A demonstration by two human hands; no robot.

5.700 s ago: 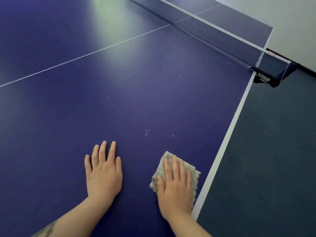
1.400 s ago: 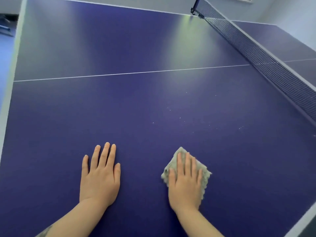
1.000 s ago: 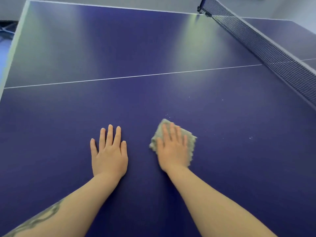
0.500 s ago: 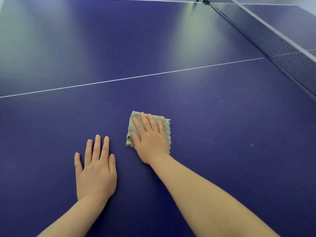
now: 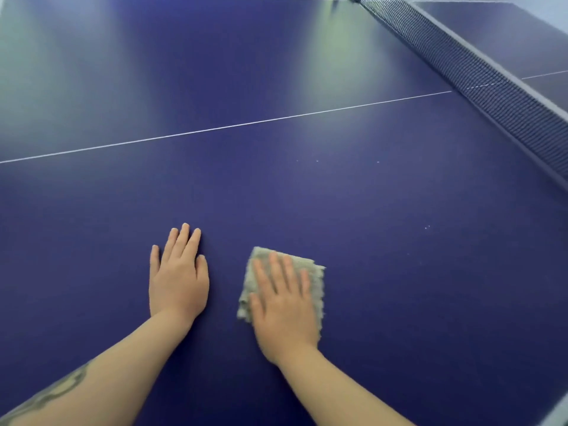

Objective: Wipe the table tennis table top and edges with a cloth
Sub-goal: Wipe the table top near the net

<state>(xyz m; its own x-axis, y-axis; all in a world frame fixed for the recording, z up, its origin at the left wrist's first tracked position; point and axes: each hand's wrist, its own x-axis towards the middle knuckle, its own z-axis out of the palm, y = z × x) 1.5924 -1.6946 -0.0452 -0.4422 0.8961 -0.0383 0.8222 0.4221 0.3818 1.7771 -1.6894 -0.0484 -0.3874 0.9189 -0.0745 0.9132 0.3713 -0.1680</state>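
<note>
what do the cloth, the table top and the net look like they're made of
Cloth: soft grey-green fabric, probably microfibre or terry, with fuzzy, frayed edges.
Table top: hard, smooth board with dark blue semi-matte coating; it shows soft reflections.
Net: dark woven mesh, likely synthetic cord, with a pale top band.

Dark blue surface [image 5: 384, 241], crossed by a white line [image 5: 227, 127]; net [image 5: 491, 87] stretched across at right. A grey cloth [image 5: 316, 281] is laid flat on it.

cloth [image 5: 313, 273]: mostly hidden under right hand [image 5: 284, 305], blurred | net [image 5: 479, 72]: cut off
</note>
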